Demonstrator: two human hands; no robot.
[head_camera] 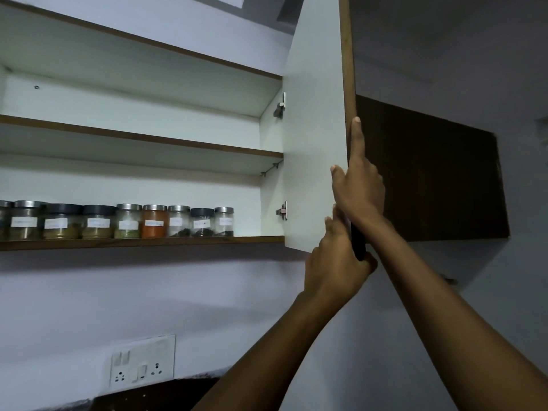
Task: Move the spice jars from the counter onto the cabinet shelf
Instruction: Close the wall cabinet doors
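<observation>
Several labelled spice jars (154,221) stand in a row on the bottom cabinet shelf (148,242), from the left edge to about mid-right. The cabinet door (315,129) stands open, edge toward me. My right hand (357,185) holds the door's outer edge, thumb on the white inner face and index finger pointing up along the edge. My left hand (335,262) grips the door's bottom corner around a dark handle (358,243). Neither hand holds a jar.
Two upper shelves (142,137) in the cabinet are bare. A dark brown neighbouring cabinet (430,173) hangs to the right of the door. A wall socket plate (142,363) sits low on the wall, with a dark counter strip (154,396) below it.
</observation>
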